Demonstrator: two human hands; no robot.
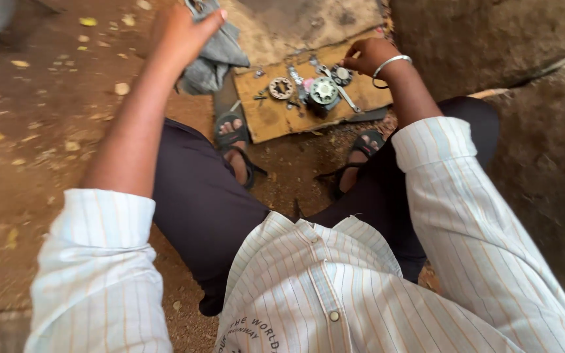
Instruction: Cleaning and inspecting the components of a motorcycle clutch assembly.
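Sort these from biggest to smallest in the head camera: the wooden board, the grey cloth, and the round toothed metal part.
1. Wooden board
2. Grey cloth, though it is bunched up in the left hand, so its true size is unsure
3. Round toothed metal part, clearly the smallest

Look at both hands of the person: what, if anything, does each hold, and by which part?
The left hand grips a grey cloth by its upper edge. The right hand rests fingers among metal parts on the wooden board; any grip cannot be told.

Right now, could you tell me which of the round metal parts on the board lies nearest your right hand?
The small dark round part, at the board's far end just beside the right hand; the two toothed ones lie farther left.
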